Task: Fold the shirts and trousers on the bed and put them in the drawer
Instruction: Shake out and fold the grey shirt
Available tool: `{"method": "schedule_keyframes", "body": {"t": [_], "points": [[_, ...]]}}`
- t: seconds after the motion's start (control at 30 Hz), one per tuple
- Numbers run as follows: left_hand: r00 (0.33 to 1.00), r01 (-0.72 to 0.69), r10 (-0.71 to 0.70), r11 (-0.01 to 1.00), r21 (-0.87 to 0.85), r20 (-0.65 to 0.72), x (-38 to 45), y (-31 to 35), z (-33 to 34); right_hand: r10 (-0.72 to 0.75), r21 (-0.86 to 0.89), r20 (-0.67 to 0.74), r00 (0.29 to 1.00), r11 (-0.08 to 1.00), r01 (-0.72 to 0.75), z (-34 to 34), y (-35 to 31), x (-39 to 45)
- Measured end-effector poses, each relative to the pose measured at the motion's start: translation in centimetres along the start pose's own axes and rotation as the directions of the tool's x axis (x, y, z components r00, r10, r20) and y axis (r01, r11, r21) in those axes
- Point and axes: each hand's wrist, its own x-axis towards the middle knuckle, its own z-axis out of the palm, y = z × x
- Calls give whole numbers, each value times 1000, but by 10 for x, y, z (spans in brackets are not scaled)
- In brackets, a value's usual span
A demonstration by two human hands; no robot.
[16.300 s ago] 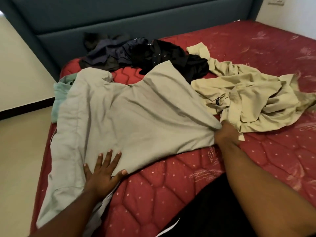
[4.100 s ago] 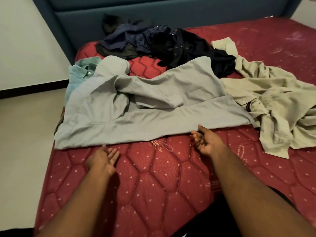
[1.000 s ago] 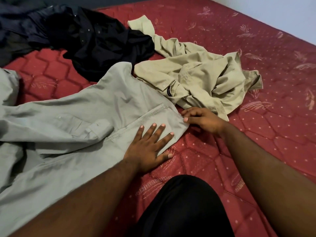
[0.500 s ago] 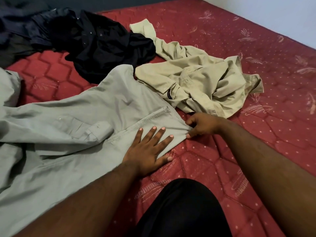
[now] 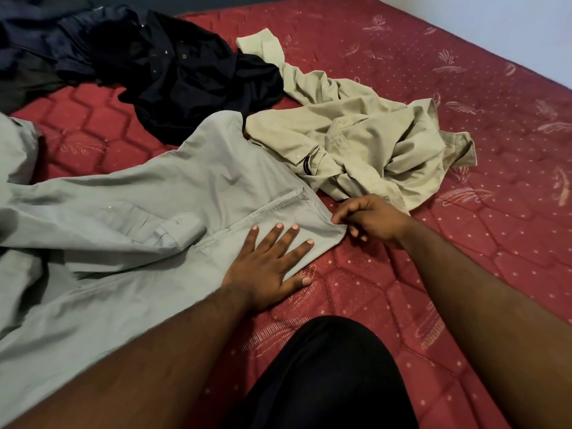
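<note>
Pressing flat with fingers spread, the left hand (image 5: pixel 269 267) lay on the grey trousers (image 5: pixel 130 230) spread across the red bed (image 5: pixel 464 274). The right hand (image 5: pixel 368 218) pinched their waistband corner, curled. Beige shirt (image 5: pixel 371 144) and dark clothes (image 5: pixel 173 72) lay behind.

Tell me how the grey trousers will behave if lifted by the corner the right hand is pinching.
Probably floppy: the grey trousers already lie in soft creases and folds on the mattress. Lifted by the corner the right hand pinches, they would likely drape and drag rather than hold shape. The left hand pressing flat suggests the cloth shifts easily.
</note>
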Motion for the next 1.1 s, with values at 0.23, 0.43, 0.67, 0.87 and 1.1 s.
{"method": "schedule_keyframes", "body": {"t": [0.23,0.43,0.67,0.87,1.1], "points": [[1000,9,-9,1000,-14,9,0,1,-1,77,-196,209,975,980,-35,-10,-12,-5],[1000,10,-10,1000,-8,9,0,1,-1,-25,-400,171,985,912,92,-3,-2,-1],[1000,11,-11,1000,0,7,1,1,0,-166,-559,146,975,800,220,-3,1,-6],[1000,14,-14,1000,18,10,1,1,1,-131,-337,-74,989,936,99,12,8,-7],[1000,12,-12,1000,17,21,1,1,0,32,-75,139,990,997,-21,1,3,-14]]}}
